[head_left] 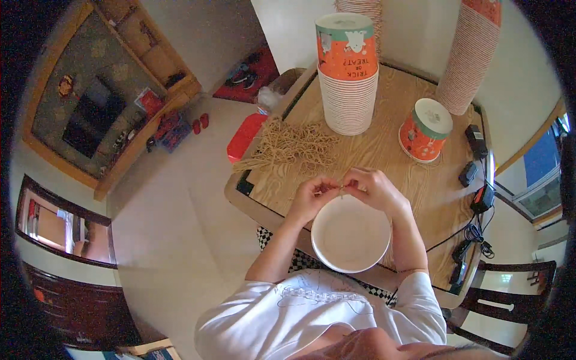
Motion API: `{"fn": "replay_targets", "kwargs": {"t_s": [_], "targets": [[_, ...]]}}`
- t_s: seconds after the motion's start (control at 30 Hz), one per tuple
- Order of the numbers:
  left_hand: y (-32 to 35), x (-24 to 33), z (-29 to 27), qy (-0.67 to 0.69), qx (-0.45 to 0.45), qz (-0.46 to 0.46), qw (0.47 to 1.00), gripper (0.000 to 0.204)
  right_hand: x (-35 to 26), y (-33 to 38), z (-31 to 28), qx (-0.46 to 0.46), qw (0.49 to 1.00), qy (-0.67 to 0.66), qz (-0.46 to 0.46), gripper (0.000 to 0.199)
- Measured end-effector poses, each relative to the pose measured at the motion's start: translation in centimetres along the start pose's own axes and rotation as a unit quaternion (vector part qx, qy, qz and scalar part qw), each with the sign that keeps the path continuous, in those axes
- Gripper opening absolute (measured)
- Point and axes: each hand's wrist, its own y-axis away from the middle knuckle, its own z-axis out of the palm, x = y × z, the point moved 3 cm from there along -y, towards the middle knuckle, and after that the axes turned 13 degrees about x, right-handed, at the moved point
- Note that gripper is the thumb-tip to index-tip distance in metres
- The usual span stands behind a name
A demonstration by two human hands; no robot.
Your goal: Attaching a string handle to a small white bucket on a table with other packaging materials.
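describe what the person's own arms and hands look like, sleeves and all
The left hand and right hand are bare, without gloves, and no watch shows on either wrist. The forearms are uncovered too. The left sleeve and right sleeve are short, loose and plain white, belonging to a white shirt.

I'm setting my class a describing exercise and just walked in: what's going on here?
A person's left hand and right hand meet at the far rim of a white paper bucket, pinching what looks like a piece of tan twine. The bucket's mouth faces the camera. Beyond, on the wooden table, lie a heap of twine, a tall bucket stack and, to its right, a single upturned orange bucket.
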Motion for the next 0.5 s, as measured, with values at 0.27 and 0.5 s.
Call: {"fn": "replay_targets", "kwargs": {"t_s": [0.27, 0.5], "targets": [[0.1, 0.2, 0.1, -0.059, -0.020, 0.012, 0.998, 0.014, 0.1, 0.0, 0.1, -0.002, 1.000, -0.002, 0.006, 0.013], [0.3, 1.0, 0.3, -0.074, -0.012, 0.032, 0.997, 0.015, 0.2, 0.0, 0.2, -0.002, 1.000, -0.004, 0.012, 0.012]]}}
